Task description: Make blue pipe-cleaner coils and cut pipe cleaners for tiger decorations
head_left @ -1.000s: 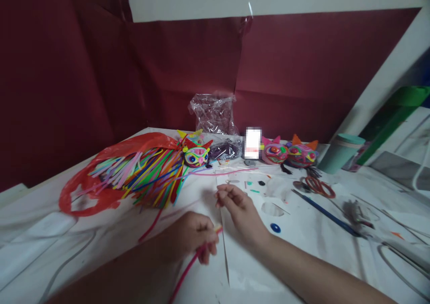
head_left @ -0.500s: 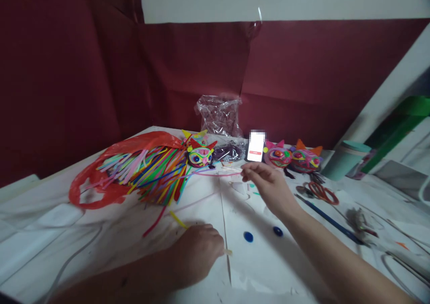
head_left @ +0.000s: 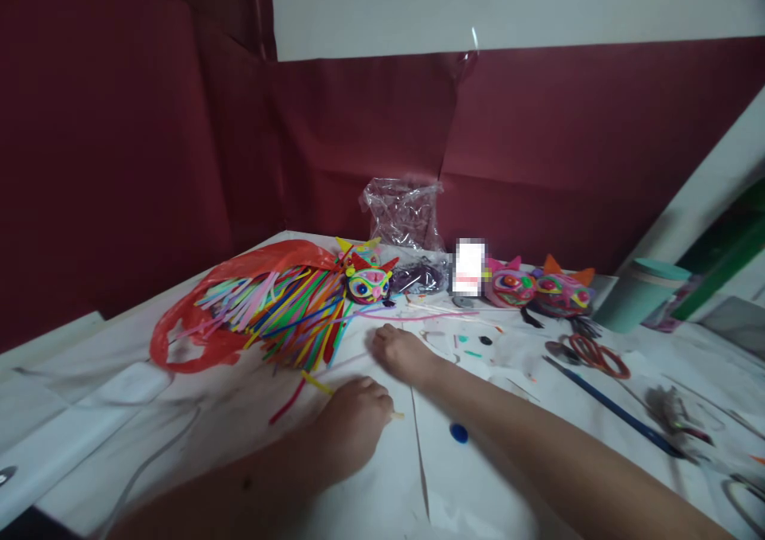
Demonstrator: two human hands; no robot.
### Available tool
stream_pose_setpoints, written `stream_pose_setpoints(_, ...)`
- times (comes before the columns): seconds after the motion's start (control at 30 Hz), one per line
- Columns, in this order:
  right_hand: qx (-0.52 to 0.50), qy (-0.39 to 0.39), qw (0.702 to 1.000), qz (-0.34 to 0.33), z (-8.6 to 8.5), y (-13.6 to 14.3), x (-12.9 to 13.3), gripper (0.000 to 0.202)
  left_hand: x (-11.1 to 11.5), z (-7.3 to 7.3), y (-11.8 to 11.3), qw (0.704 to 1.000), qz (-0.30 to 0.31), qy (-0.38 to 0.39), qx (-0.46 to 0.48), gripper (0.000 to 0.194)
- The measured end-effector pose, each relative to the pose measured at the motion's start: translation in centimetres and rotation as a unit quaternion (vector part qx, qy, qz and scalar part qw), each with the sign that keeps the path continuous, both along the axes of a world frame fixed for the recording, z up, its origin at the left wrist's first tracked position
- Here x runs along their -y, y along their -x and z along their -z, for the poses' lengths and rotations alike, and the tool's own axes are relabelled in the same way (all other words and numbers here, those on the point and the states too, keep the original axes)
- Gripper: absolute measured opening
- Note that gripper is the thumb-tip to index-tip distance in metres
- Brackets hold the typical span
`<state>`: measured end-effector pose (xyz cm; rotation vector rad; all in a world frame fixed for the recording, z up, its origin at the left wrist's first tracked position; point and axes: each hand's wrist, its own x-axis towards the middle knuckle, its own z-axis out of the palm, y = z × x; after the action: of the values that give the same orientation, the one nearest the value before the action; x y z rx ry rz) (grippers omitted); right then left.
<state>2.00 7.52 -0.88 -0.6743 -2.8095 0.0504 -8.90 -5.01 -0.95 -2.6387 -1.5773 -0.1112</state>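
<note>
My left hand (head_left: 357, 419) is closed low over the white table. A thin yellow strip (head_left: 316, 382) runs into it from the left, and a pale yellow tip (head_left: 398, 416) pokes out beyond the fingers. Farther forward, my right hand (head_left: 402, 354) rests close to the tabletop with its fingers bent together; whatever they hold, if anything, is hidden. A faint pale pink strip (head_left: 343, 367) lies just left of these fingers. Beyond them a long pink strip (head_left: 427, 315) lies on the table. A blue disc (head_left: 459, 433) sits below my right forearm.
Colourful strips (head_left: 299, 309) spill from a red plastic bag (head_left: 263, 255) at left. Small animal heads (head_left: 369, 283) stand at the back, with more heads (head_left: 511, 285) right of a phone (head_left: 469, 269). Orange-handled scissors (head_left: 598, 357), a blue stick (head_left: 615, 405) and a green cup (head_left: 642, 293) are at right.
My right hand has moved left and nearer, away from the spot in front of the phone. My left hand has hardly moved. The view has shifted slightly.
</note>
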Motion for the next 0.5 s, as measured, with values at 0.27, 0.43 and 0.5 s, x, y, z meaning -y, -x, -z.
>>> stream_pose_setpoints(0.27,-0.106,0.023,0.990,0.090,-2.3,1.1,-1.8,0.014,0.3,-0.2,-0.1,1.000,0.009,-0.013,0.023,0.013)
stream_pose_setpoints(0.43,-0.136,0.058,0.982,0.121,-2.4,4.4,-3.3,0.018,0.3,-0.3,-0.1,1.000,0.005,-0.010,0.002,0.008)
stream_pose_setpoints(0.5,-0.143,0.058,0.982,0.108,-2.4,6.0,-3.3,0.018,0.4,-0.4,-0.1,1.000,0.012,-0.015,-0.009,0.009)
